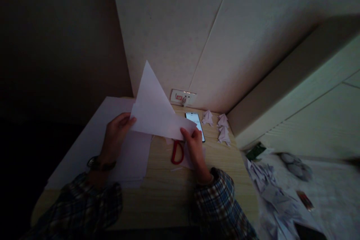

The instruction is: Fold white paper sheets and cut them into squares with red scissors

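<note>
A white sheet of paper (154, 108), folded into a pointed triangle shape, is held up above a wooden table (168, 191). My left hand (115, 137) pinches its left edge, fingers closed on it. My right hand (194, 148) pinches the lower right corner. Both arms wear plaid sleeves, and a watch sits on my left wrist. Red-handled scissors (177, 152) lie on the table just under my right hand.
A stack of white sheets (92, 146) lies at the table's left. A phone (196, 123) and three folded paper trees (222, 127) sit near the wall by a socket (182, 96). Crumpled paper scraps (270, 195) cover the surface to the right.
</note>
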Demonstrator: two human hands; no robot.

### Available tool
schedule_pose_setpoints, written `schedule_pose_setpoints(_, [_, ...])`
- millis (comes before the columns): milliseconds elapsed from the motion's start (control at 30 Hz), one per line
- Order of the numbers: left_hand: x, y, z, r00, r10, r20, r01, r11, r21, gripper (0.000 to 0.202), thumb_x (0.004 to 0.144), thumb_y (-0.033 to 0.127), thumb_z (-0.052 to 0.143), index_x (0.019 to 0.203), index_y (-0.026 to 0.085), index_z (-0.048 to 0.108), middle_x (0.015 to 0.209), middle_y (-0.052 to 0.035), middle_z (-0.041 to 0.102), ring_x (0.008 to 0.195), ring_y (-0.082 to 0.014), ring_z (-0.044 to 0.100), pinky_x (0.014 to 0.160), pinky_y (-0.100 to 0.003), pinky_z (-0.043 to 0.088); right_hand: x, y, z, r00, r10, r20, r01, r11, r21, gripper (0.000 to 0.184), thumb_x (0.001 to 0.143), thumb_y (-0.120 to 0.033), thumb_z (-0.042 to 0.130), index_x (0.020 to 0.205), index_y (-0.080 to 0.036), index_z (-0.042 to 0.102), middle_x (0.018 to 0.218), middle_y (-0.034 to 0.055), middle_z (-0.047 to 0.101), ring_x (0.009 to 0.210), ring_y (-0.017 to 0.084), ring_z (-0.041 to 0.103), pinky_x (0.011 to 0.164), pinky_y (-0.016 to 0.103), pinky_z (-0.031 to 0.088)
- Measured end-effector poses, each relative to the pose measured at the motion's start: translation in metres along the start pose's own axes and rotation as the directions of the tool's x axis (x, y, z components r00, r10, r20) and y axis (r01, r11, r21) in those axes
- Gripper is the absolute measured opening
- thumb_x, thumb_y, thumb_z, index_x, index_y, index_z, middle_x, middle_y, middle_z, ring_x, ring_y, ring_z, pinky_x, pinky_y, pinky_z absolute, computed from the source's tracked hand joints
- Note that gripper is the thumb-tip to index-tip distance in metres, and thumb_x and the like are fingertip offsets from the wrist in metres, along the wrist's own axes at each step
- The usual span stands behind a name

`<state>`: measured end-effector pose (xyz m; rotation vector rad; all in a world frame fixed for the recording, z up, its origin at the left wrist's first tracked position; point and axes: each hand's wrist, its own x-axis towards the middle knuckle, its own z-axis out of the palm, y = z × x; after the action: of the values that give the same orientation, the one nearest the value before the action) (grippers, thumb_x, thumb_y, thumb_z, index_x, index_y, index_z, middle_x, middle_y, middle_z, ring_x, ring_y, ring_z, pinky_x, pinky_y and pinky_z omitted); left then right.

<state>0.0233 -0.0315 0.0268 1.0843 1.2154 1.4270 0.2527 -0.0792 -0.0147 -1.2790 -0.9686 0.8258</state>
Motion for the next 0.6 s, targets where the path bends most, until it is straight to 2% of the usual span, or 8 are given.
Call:
schedule_pose_setpoints(167, [0.000,-0.001,0.000,1.000,0.006,0.000,-0.006,1.000,-0.014,0.023,0.066,0.031,0.076,0.084,0.018,0.070,0.076,-0.0015,0.072,0.078,-0.0205,0.065,0.071,-0.028,0.048,-0.002,-0.004,0.001,0.999,-0.039,0.003,0.039,0.998,-0.057,0.022,0.077,-0.040,0.071,0.080,-0.019,0.070,0.075,0.0010,0.069,0.072,0.019,0.060,0.066,0.031,0.049])
schedule_pose_setpoints(467, [0.001,-0.001,-0.002,0.999,-0.033,-0.018,0.032,0.999,-0.024,0.025,0.064,0.031,0.078,0.085,0.018,0.070,0.068,-0.0007,0.073,0.068,-0.0195,0.065,0.064,-0.027,0.049,-0.008,-0.014,0.002,0.998,-0.059,0.016,0.058,0.996,0.062,0.023,0.084,-0.037,0.066,0.100,-0.021,0.064,0.094,0.0035,0.068,0.085,0.020,0.062,0.078,0.032,0.052])
schedule_pose_setpoints(533, [0.001,-0.001,-0.003,0.999,-0.034,-0.014,0.034,0.999,-0.030,0.030,0.065,0.031,0.079,0.090,0.019,0.070,0.068,-0.0008,0.073,0.067,-0.0194,0.066,0.063,-0.027,0.050,-0.009,-0.011,0.000,0.999,-0.050,0.009,0.049,0.998,0.050,0.025,0.084,-0.038,0.064,0.103,-0.022,0.063,0.097,0.0041,0.068,0.087,0.021,0.062,0.080,0.034,0.052])
schedule_pose_setpoints(600, [0.000,0.000,-0.003,1.000,-0.024,0.007,0.024,0.999,-0.037,0.041,0.066,0.031,0.080,0.104,0.020,0.069,0.072,-0.0007,0.075,0.067,-0.0190,0.067,0.063,-0.026,0.051,-0.008,-0.007,-0.003,0.998,-0.061,0.001,0.061,0.998,0.015,0.026,0.085,-0.039,0.061,0.106,-0.023,0.061,0.103,0.0049,0.067,0.093,0.022,0.061,0.085,0.036,0.051])
